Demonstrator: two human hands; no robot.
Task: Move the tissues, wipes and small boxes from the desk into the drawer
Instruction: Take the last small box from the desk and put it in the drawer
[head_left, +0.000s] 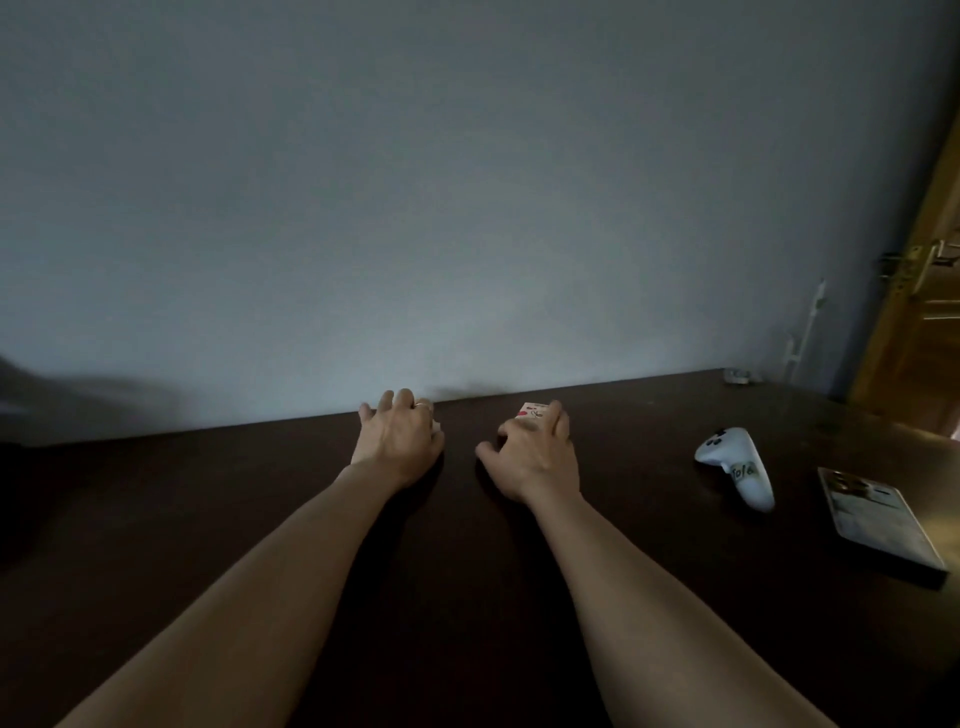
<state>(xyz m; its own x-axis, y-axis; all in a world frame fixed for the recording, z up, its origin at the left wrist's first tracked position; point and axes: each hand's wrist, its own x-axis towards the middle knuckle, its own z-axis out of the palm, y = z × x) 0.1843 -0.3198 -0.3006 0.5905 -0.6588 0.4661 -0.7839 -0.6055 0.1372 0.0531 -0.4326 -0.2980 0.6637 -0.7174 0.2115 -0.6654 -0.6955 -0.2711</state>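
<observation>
Both my arms reach across the dark brown desk (260, 519) toward the wall. My right hand (535, 452) is closed around a small white box with red markings (532, 413) near the desk's back edge. My left hand (400, 441) lies over a small pale object (436, 426), of which only a sliver shows at the fingers; what it is cannot be told. A ring sits on one finger of the left hand. The drawer is out of view.
A white hand controller (737, 467) with a handwritten label lies to the right of my right hand. A phone (878, 519) lies flat further right. A small clear item (740, 375) sits at the back right corner. A wooden door (919, 312) stands at the far right.
</observation>
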